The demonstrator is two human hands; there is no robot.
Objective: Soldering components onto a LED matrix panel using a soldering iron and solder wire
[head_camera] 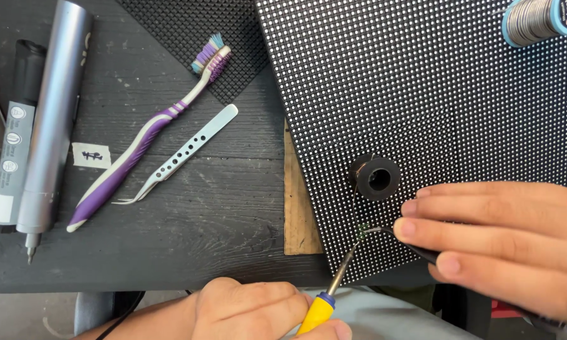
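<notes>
Yellow-handled soldering iron (324,299) is gripped in left hand (258,311) at 6 o'clock, tip on dotted LED panel (422,94). Right hand (504,242) at 4 o'clock pinches black tweezers (416,249) w/ points by iron tip. Small black spool (375,177) sits just above. Toothbrush (145,135) & steel tweezers (183,154) lie on worktop (201,233) at 10.

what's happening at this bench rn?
A person is working near the lower edge of a black dotted LED panel. The left hand holds a yellow-handled soldering iron, its tip at a small green spot on the panel. The right hand holds black tweezers at the same spot. A small black wire spool sits on the panel. A purple toothbrush and metal tweezers lie unused to the side.
</notes>
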